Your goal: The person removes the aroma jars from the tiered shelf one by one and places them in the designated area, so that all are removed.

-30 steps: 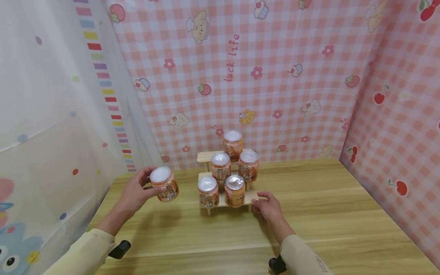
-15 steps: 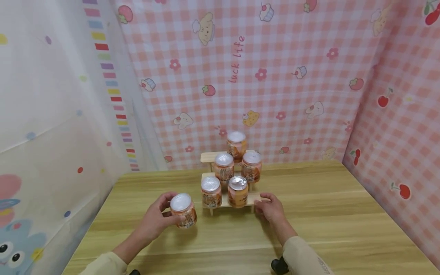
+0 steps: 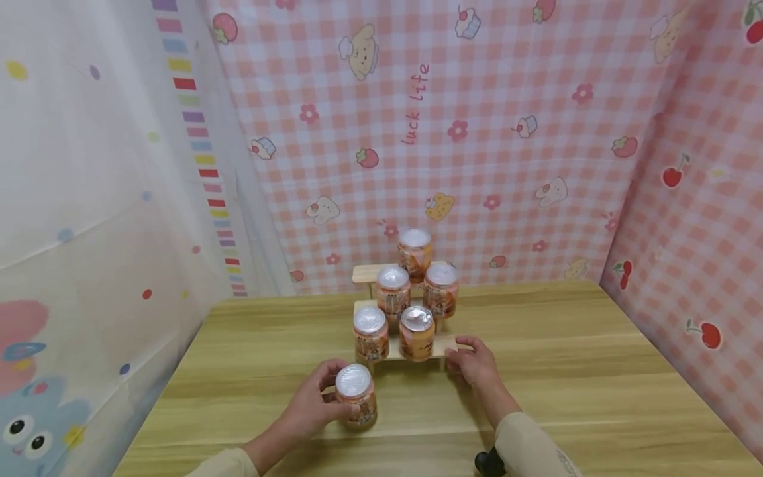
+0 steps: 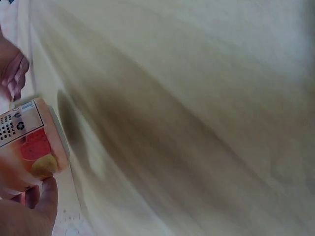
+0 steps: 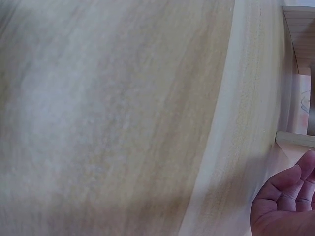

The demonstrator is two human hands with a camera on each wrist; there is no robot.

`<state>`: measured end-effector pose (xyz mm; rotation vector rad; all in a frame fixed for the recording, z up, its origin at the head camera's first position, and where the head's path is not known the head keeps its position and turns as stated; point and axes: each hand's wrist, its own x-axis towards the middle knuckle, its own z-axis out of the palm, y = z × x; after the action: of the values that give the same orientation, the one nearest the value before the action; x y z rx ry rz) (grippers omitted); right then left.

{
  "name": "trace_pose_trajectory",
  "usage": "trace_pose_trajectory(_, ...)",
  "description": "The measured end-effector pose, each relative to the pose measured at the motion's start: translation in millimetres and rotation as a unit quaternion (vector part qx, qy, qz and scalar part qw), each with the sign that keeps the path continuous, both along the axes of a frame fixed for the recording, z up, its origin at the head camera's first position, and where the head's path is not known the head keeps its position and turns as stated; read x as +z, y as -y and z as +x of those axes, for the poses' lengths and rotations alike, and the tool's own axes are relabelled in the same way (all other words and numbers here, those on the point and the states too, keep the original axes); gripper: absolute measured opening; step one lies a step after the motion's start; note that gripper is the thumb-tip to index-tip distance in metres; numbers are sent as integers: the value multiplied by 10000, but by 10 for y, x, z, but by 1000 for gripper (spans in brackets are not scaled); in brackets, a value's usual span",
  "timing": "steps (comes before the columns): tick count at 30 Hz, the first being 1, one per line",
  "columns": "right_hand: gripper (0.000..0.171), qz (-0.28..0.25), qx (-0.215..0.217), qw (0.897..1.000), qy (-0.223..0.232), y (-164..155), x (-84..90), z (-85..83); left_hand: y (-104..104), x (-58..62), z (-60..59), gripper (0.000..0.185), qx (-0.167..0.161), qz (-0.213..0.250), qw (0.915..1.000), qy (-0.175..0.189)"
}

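My left hand grips a can with a silver lid and an orange-pink label, upright close over the table in front of the stand. In the left wrist view, the label of this can shows red and yellow fruit, with fingertips at its side. A three-step wooden stand bears similar cans: one on the top step, two on the middle step, two on the lowest. My right hand holds the right end of the lowest step, its fingers curled beside the stand in the right wrist view.
The wood-grain table runs back to a pink checked cloth hung behind the stand. A white patterned sheet borders the left side, and another pink checked cloth the right.
My left hand has carried the can rightward and nearer to me, from left of the stand to in front of its left end. The right hand stays at the stand's end.
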<state>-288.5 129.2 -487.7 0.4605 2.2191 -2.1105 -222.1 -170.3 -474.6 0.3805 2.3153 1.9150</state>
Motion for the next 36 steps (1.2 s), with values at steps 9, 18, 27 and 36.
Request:
trace_pose_trajectory(9, 37, 30, 21, 10000, -69, 14, -15, 5, -184, -12, -7, 69, -107, 27, 9999, -17)
trace_pose_trajectory(18, 37, -12, 49, 9999, -138, 18, -1, -24, -177, 10, -33, 71, -256, -475, 9977, -413)
trace_pose_trajectory(27, 37, -16, 10, 9995, -303, 35, -18, -53, 37, 331, -196, 54, 825, -347, 9908, -1012)
trace_pose_trajectory(36, 37, 143, 51, 9998, -147, 0, -29, 4, 28, 1036, -891, 61, 719, -201, 9866, -1450)
